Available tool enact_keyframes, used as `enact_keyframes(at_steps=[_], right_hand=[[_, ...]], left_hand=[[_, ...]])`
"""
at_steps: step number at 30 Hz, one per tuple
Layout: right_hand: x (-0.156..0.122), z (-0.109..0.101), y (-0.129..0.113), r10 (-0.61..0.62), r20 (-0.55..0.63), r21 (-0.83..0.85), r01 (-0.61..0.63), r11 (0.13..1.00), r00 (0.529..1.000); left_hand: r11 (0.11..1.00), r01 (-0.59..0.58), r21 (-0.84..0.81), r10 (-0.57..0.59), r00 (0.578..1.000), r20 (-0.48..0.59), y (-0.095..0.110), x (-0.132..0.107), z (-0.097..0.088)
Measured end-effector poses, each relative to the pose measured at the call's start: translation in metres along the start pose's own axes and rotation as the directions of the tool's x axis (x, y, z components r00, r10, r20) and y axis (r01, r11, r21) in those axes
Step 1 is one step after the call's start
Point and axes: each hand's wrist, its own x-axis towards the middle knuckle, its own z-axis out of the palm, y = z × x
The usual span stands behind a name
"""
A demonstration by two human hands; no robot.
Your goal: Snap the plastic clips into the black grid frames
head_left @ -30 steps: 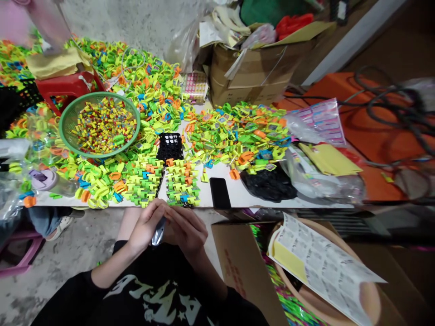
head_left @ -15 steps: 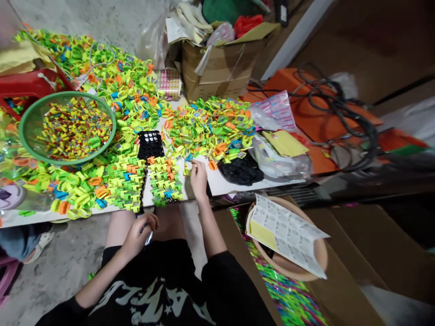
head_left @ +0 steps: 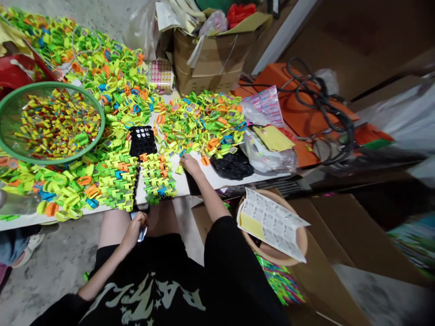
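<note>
My left hand (head_left: 134,228) rests in my lap, below the table edge, closed round a small silvery tool (head_left: 142,233). My right hand (head_left: 190,164) reaches out over the white table (head_left: 217,179), fingers curled down at the near edge of a heap of green, yellow and orange plastic pieces (head_left: 200,124). What its fingertips hold is hidden. Just left of it lie two neat blocks of stacked pieces (head_left: 158,179), with a black grid tray (head_left: 142,139) behind them.
A green basket (head_left: 50,121) of small coloured pieces stands at the left. A black bag (head_left: 233,166) and clear plastic bags (head_left: 268,154) lie right of my hand. A printed sheet (head_left: 272,224) covers a round basket beside my right knee. Cardboard boxes (head_left: 204,63) stand behind.
The hands were together in my lap on the tool; the right hand has left it and reached out to the pile on the table. The view has swung right.
</note>
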Motion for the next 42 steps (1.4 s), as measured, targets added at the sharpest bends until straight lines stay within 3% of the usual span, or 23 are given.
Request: enact_keyframes(at_steps=[4,8,12,15,18,21,23,26,27,28,31,35,38,42], right_hand=[[-0.019,0.005,0.005,-0.054,0.034,-0.055,0.056,0.997,0.998],[-0.022,0.004,0.002,-0.042,0.065,-0.07,0.046,0.996,0.997],[-0.016,-0.002,-0.007,-0.054,0.1,-0.057,0.06,0.997,0.994],[-0.014,-0.004,-0.011,-0.023,0.075,-0.022,0.024,0.999,0.997],[-0.022,-0.003,-0.01,0.129,-0.053,0.116,-0.122,0.986,0.99],[-0.047,0.001,-0.012,0.347,-0.227,0.392,-0.24,0.888,0.91],[-0.075,0.011,-0.022,0.443,-0.375,0.559,-0.182,0.809,0.815],[-0.129,0.039,-0.053,0.519,-0.566,0.65,-0.041,0.759,0.64],[-0.146,0.051,-0.067,0.516,-0.592,0.65,-0.012,0.76,0.619],[-0.161,0.064,-0.081,0.494,-0.599,0.651,0.023,0.759,0.63],[-0.185,0.099,-0.123,0.305,-0.553,0.641,0.162,0.75,0.776],[-0.171,0.119,-0.158,0.11,-0.45,0.624,0.225,0.748,0.886],[-0.152,0.116,-0.168,0.111,-0.324,0.624,0.124,0.771,0.94],[-0.145,0.105,-0.171,0.152,-0.282,0.625,0.061,0.778,0.947]], left_hand=[[0.998,0.058,-0.024,-0.058,0.998,-0.016,-0.004,0.002,0.005],[0.976,-0.145,0.163,0.152,0.988,-0.035,-0.002,0.006,0.007],[0.788,-0.365,0.495,0.433,0.901,-0.024,0.009,0.018,0.003],[0.637,-0.388,0.666,0.506,0.863,0.019,0.018,0.031,0.001],[0.539,-0.409,0.736,0.532,0.843,0.078,0.023,0.042,0.003],[0.514,-0.397,0.76,0.517,0.851,0.094,0.021,0.048,0.005],[0.521,-0.385,0.762,0.502,0.86,0.091,0.019,0.051,0.006],[0.534,-0.384,0.753,0.503,0.861,0.083,0.017,0.053,0.006],[0.538,-0.383,0.751,0.505,0.86,0.077,0.016,0.054,0.006],[0.541,-0.382,0.749,0.505,0.86,0.073,0.016,0.054,0.006],[0.544,-0.388,0.744,0.504,0.86,0.08,0.015,0.054,0.005],[0.526,-0.407,0.747,0.512,0.853,0.104,0.013,0.055,0.004],[0.521,-0.39,0.759,0.492,0.864,0.106,0.012,0.056,0.002],[0.535,-0.384,0.753,0.472,0.875,0.111,0.014,0.057,0.001]])
